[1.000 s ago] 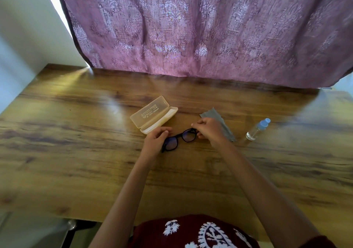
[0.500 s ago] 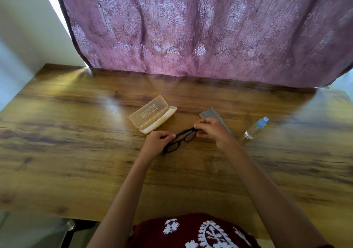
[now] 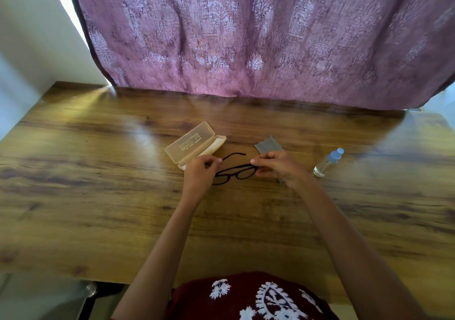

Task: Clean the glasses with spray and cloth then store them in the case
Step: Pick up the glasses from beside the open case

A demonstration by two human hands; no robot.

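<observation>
Black-framed glasses (image 3: 235, 173) are held just above the wooden table (image 3: 98, 196), lenses facing down toward me. My left hand (image 3: 200, 172) pinches the left end of the frame, where one temple arm is swung open and points away from me. My right hand (image 3: 277, 165) pinches the right end. Behind my left hand lies the translucent beige case (image 3: 192, 143), open with its lid flat. A grey cloth (image 3: 267, 144) lies partly under my right hand. A small clear spray bottle (image 3: 327, 163) with a light blue cap lies on its side to the right.
A purple patterned curtain (image 3: 246, 36) hangs along the table's far edge. A white wall (image 3: 29, 48) stands at the left. The table's near edge (image 3: 123, 279) runs just in front of my dark red patterned clothing (image 3: 246, 297).
The glasses have tilted from lenses facing me to lying flatter. One temple arm has swung open on the left side. Both hands stay at the frame's ends.
</observation>
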